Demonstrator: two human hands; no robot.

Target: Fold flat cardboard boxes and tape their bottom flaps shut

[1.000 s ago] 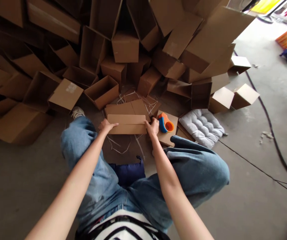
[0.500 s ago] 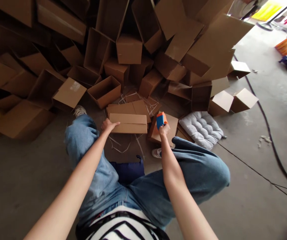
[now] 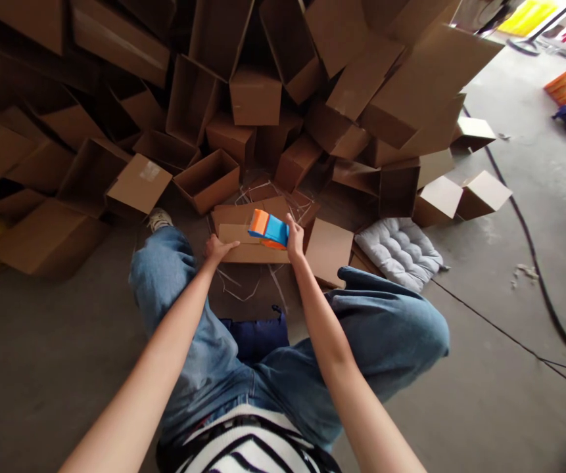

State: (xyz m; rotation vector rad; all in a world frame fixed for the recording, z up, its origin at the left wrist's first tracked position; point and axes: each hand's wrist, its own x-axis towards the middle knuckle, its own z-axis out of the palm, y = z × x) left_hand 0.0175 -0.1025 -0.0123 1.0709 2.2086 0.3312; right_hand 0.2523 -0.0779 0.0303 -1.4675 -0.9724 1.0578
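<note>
My right hand [image 3: 294, 239] grips an orange and blue tape dispenser [image 3: 269, 228] and holds it just above a folded cardboard box [image 3: 253, 253]. My left hand [image 3: 219, 248] lies on the near edge of that box, with its fingers over the cardboard. A second flat cardboard piece [image 3: 258, 211] lies just behind the box. To the right of my right hand is a loose cardboard panel [image 3: 329, 251], bare on top.
A tall heap of brown cartons [image 3: 253, 95] rises ahead. My denim-clad knees [image 3: 386, 328] flank the work, with a navy cushion [image 3: 256, 339] between them. A grey quilted cushion [image 3: 398, 246] lies to the right. Black cable [image 3: 529, 263] crosses the concrete floor.
The tape dispenser has moved left from above the cardboard panel to over the folded box, carried by my right hand. My left hand has stayed on the box.
</note>
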